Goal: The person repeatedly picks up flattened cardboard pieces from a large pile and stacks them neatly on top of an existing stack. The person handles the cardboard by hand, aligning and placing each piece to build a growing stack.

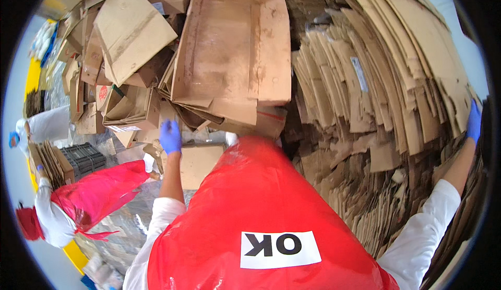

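My left hand (170, 136), in a blue glove, hangs in the air just below an open-topped carton (130, 107). Its fingers are loosely bent and slightly apart, with nothing visible in them. Far to the right, my gloved right hand (474, 122) lies against the outer edge of a tall stack of flattened cardboard (438, 65). The fingers there point up along the outermost sheet and look stretched, seen edge-on. Straight ahead of me, a large shallow cardboard box (219, 45) lies with its flaps spread on top of other flattened boxes.
A loose cardboard sheet (135, 32) leans on the jumbled boxes at the upper left. Torn cardboard layers (360, 191) fill the right side beside my red apron (245, 196). At left, a co-worker in a red apron (104, 193) stands near a dark crate (83, 159) and handles cardboard (49, 162).
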A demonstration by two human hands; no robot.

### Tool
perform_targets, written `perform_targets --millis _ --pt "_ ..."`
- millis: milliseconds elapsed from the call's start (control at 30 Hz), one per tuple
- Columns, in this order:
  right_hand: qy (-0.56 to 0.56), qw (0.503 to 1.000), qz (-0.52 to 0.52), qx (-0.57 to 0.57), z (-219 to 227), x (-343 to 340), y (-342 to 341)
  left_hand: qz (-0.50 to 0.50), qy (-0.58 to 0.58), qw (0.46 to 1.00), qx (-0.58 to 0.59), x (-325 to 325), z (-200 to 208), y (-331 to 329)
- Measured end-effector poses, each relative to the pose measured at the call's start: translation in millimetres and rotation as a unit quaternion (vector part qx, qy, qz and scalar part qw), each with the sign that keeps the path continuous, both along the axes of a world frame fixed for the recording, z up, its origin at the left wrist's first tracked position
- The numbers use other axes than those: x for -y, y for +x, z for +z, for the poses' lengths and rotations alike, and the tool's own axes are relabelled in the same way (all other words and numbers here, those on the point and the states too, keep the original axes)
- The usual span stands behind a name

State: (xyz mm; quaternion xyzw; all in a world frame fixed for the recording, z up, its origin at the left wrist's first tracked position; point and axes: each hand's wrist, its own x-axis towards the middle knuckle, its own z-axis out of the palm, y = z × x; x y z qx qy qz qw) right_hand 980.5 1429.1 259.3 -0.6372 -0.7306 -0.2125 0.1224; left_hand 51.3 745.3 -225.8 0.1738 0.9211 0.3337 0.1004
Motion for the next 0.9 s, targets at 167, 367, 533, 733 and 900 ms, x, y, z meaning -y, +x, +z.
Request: perform_targets --millis 167,367,533,733,900 --pt "-0.188 0.982 0.007 -0.029 -36 40 -97 -0.079 -0.056 0.991 -0.095 -79 24 -97" --pt "-0.276 0.943 -0.069 -0.174 -48 63 -133 -0.159 -0.142 0.966 0.142 -156 -7 -137" --pt "-0.259 0.962 -0.053 -0.075 -48 74 -141 -0.172 -0.248 0.953 -0.015 -156 -16 -150" --pt "-0.282 0.937 -0.078 -0.193 -47 78 -143 -0.153 -0.215 0.963 -0.054 -152 -14 -169" --pt "-0.299 0.922 -0.091 -0.229 -44 81 -144 -0.152 -0.209 0.966 -0.018 -153 -44 -175"
